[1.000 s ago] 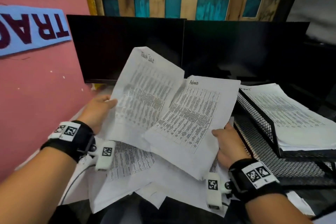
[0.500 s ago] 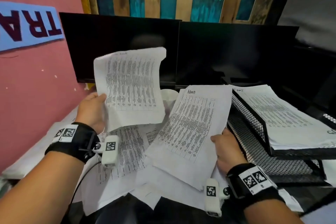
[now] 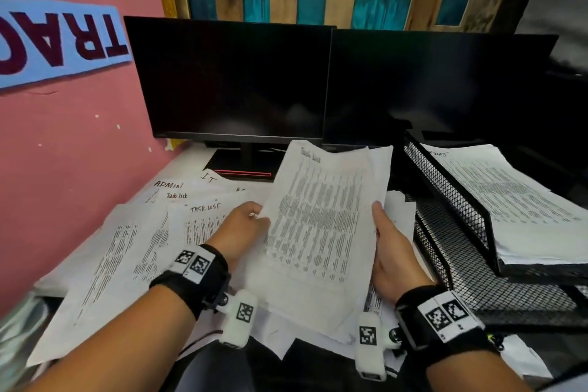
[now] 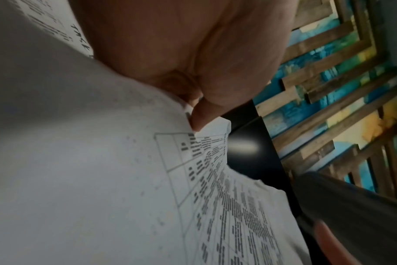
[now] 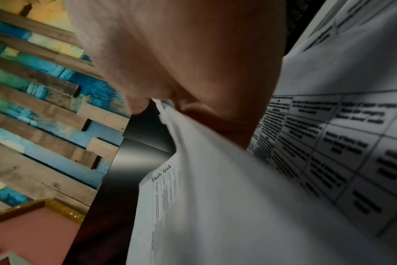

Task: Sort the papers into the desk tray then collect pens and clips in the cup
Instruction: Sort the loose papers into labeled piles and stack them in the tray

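I hold a small stack of printed sheets (image 3: pixel 321 232) upright over the desk; the top one is headed "Task List". My left hand (image 3: pixel 245 226) pinches its left edge, thumb on the printed face (image 4: pixel 200 114). My right hand (image 3: pixel 391 251) grips the right edge, thumb in front (image 5: pixel 138 105). More printed papers (image 3: pixel 133 248), headed "ADMIN", "I.T" and "Task List", lie spread on the white desk to the left. A black mesh desk tray (image 3: pixel 458 210) stands at the right, its top tier holding a pile of papers (image 3: pixel 509 200). No cup, pens or clips show.
Two dark monitors (image 3: pixel 232 79) stand side by side at the back, one stand base (image 3: pixel 241 165) just behind the papers. A pink wall (image 3: pixel 63 153) closes off the left. The tray's lower mesh shelf (image 3: pixel 496 293) shows bare mesh.
The sheet in my left hand has come down and right onto the sheet in my right hand, so both hands now hold one stack. My view has tilted down.
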